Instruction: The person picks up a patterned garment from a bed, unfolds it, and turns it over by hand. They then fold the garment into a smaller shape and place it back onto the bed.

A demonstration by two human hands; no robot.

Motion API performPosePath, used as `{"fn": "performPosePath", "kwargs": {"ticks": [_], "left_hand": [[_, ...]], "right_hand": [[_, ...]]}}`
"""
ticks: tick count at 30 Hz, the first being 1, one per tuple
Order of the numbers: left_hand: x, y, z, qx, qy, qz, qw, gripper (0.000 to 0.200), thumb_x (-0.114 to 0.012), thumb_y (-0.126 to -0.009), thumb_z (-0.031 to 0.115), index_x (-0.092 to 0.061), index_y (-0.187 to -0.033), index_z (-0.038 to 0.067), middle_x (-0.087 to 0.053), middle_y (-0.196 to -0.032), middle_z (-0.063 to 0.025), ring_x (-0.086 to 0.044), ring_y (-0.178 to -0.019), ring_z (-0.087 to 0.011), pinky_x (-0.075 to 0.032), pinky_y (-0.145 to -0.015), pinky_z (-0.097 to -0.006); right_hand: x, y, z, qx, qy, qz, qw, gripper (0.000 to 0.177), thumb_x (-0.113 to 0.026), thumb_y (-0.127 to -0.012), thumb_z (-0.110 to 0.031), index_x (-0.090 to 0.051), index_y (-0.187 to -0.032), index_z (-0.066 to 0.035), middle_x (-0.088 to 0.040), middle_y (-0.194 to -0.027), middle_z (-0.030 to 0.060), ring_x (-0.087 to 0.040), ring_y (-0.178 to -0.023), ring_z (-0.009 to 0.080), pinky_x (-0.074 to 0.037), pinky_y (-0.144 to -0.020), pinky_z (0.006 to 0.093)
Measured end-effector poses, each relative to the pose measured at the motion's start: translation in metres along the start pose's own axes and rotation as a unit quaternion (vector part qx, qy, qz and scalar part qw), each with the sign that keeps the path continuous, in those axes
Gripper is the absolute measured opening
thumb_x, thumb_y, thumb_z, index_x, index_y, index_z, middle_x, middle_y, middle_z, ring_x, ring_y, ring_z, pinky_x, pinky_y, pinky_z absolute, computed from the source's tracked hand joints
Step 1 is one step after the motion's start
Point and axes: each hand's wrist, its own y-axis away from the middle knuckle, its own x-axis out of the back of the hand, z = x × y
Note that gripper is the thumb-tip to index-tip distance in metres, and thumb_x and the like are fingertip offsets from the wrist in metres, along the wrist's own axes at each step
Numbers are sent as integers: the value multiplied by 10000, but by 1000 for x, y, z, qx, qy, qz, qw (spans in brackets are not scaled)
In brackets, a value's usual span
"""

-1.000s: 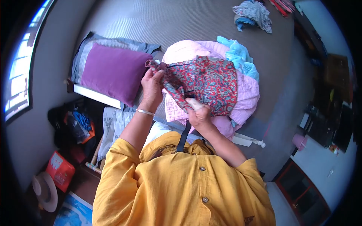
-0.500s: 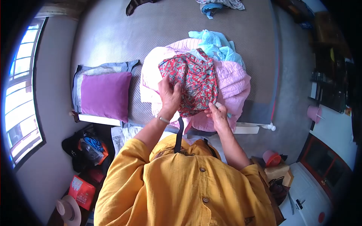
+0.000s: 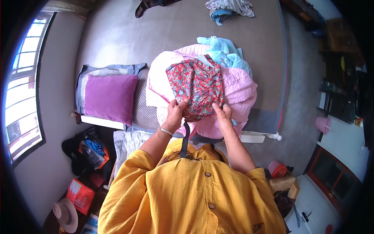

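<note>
A red floral garment [image 3: 196,84], gathered into a folded bundle, lies on a heap of pink quilted bedding [image 3: 239,87]. My left hand [image 3: 176,111] grips its near left corner, thumb on top and fingers curled under the cloth. At the near right corner my right hand [image 3: 223,114] pinches the edge in the same way, thumb uppermost. A light blue cloth [image 3: 224,52] is bunched behind the garment on the bedding. Below my hands, a black strap [image 3: 186,140] hangs in front of my yellow shirt [image 3: 179,187].
The bed mat [image 3: 163,31] spreads beneath everything. A purple pillow [image 3: 111,99] sits at the left. Far back lie a dark cloth [image 3: 150,6] and a folded patterned cloth with a blue roll [image 3: 221,15]. A pink bucket [image 3: 277,169] stands on the right, a hat [image 3: 65,214] lower left.
My left hand has moved down from the garment's left side to its near left corner. The right hand has stayed at the near right corner, its grip slightly shifted.
</note>
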Motion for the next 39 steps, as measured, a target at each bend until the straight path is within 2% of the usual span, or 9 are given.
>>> {"fn": "performPosePath", "kwargs": {"ticks": [5, 11, 14, 15, 19, 23, 26, 30, 39], "left_hand": [[-7, 15, 0, 15, 51, -63, 997, 276, -616, -829, 51, -528, -1084, -4, -630, -970, -100, -631, -873, -224, -521, -806, -376], [10, 15, -19, 62, 20, -61, 996, 193, -599, -836, 33, -539, -1020, 25, -629, -888, -67, -626, -772, -189, -537, -706, -339], [8, 19, -19, 89, 20, -79, 993, 158, -592, -851, 61, -553, -1001, 31, -632, -879, -63, -627, -762, -178, -537, -686, -324], [7, 22, -17, 104, 25, -90, 990, 160, -587, -858, 76, -560, -1008, 27, -638, -890, -67, -635, -784, -182, -542, -705, -331], [15, 27, 2, 170, -52, -172, 969, 208, -600, -867, 186, -578, -1014, 40, -653, -927, -65, -642, -825, -182, -535, -751, -351], [17, 4, 15, 151, 74, -236, 957, 275, -594, -862, 226, -573, -1073, 51, -654, -983, -62, -623, -931, -205, -487, -874, -396], [0, -10, 19, 149, 135, -196, 960, 310, -590, -855, 213, -557, -1113, 44, -640, -1054, -82, -612, -974, -225, -470, -911, -420], [-7, -35, 39, 234, 219, -242, 916, 400, -561, -873, 237, -508, -1203, 18, -609, -1137, -137, -591, -1038, -279, -430, -969, -452], [10, -114, 31, 349, 43, -390, 851, 428, -418, -912, 251, -444, -1282, 39, -547, -1241, -155, -541, -1134, -285, -433, -977, -449]], "right_hand": [[10, 1, -15, -126, -109, -84, 983, 375, -707, -729, -160, -594, -1047, 3, -635, -997, 59, -595, -894, 162, -446, -853, 305], [14, 14, -42, -205, -243, -95, 943, 411, -724, -718, -158, -566, -1069, -12, -630, -1021, 82, -590, -967, 201, -444, -882, 403], [4, 16, -47, -220, -157, -61, 961, 412, -728, -714, -149, -560, -1068, -23, -629, -1023, 80, -607, -927, 211, -450, -872, 423], [4, 14, -41, -201, -160, -71, 964, 287, -683, -752, -74, -603, -1019, -8, -660, -956, 83, -635, -903, 212, -502, -843, 399], [5, 29, -57, -133, -191, -92, 968, 241, -673, -748, -45, -623, -983, -22, -663, -956, 81, -642, -873, 210, -515, -815, 383], [3, 47, -77, -131, -201, -84, 967, 191, -625, -789, -12, -632, -979, -24, -669, -956, 80, -653, -851, 193, -533, -791, 358], [-9, 63, -99, -129, -224, -47, 965, 189, -617, -795, -12, -633, -983, -24, -668, -958, 87, -653, -865, 206, -538, -804, 383], [-27, 86, -120, -129, -257, 12, 958, 207, -607, -802, -5, -635, -1006, -27, -667, -971, 94, -650, -886, 216, -537, -813, 399], [-56, 107, -77, -49, -360, 91, 927, 233, -561, -860, -38, -597, -1088, -13, -635, -1056, 91, -619, -970, 200, -505, -871, 374]]}}
